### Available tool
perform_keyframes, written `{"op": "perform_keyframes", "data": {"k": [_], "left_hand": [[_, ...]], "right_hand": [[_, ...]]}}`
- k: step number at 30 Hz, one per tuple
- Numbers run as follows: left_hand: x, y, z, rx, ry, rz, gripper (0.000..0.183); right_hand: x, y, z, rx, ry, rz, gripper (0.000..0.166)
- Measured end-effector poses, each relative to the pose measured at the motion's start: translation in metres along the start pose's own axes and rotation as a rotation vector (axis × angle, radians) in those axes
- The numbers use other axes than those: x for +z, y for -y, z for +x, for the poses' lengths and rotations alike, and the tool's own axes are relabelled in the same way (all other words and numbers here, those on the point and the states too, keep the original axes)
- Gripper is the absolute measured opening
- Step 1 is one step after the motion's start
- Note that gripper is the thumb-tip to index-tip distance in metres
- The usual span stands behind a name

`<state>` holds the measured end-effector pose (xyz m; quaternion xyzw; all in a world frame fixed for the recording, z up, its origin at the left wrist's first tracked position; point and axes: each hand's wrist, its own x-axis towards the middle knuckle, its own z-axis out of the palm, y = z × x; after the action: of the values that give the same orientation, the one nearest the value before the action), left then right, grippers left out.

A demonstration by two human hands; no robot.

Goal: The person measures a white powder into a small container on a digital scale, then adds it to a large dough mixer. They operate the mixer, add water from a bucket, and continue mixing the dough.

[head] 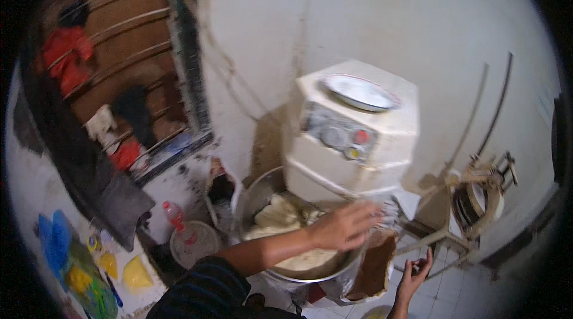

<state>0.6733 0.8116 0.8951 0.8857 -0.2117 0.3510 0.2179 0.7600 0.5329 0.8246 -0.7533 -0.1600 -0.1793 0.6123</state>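
Note:
My left hand (349,226), blurred by motion, reaches across a steel mixer bowl (309,280), over its right side. The fingers are stretched out and I see nothing held in them. Pale dough (277,214) lies in the bowl beneath my forearm, which hides part of it. Behind the bowl rises a cream dough mixer (318,175) with a control panel (333,133) on its front. My right hand (414,274) is low at the right, beside an opened paper sack (374,265), apart from it. Its index finger points up, the others are bent, and it appears to hold nothing.
An enamel plate (358,93) rests on the mixer. To the right stands a metal-framed machine (476,207) with a round opening. A lidded bucket (194,245) and a red-capped bottle (174,216) are left of the bowl. Yellow packets (137,272) lie on a side table, below a barred window (121,50).

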Motion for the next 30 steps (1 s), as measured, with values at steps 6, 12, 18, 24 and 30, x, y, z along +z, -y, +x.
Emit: {"op": "perform_keyframes", "data": {"k": [6, 12, 18, 24, 30], "left_hand": [[-0.054, -0.026, -0.182, -0.482, 0.221, -0.25, 0.035], [-0.093, -0.071, -0.333, -1.105, 0.234, -0.349, 0.038], [-0.054, -0.132, -0.427, -1.404, 0.07, -0.12, 0.043], [-0.065, -0.144, -0.373, -1.494, 0.086, -0.068, 0.046], [-0.028, -0.125, -0.318, -1.477, -0.089, -0.386, 0.06]], "right_hand": [[0.115, 0.095, 0.055, -0.44, 0.176, 0.021, 0.044], [0.207, 0.146, 0.155, -0.652, -0.168, -0.076, 0.049], [0.234, 0.115, 0.187, -0.888, -0.227, -0.154, 0.052], [0.232, 0.054, 0.166, -0.96, -0.255, -0.267, 0.057], [0.207, -0.017, 0.067, -0.844, 0.054, -0.373, 0.06]]}}
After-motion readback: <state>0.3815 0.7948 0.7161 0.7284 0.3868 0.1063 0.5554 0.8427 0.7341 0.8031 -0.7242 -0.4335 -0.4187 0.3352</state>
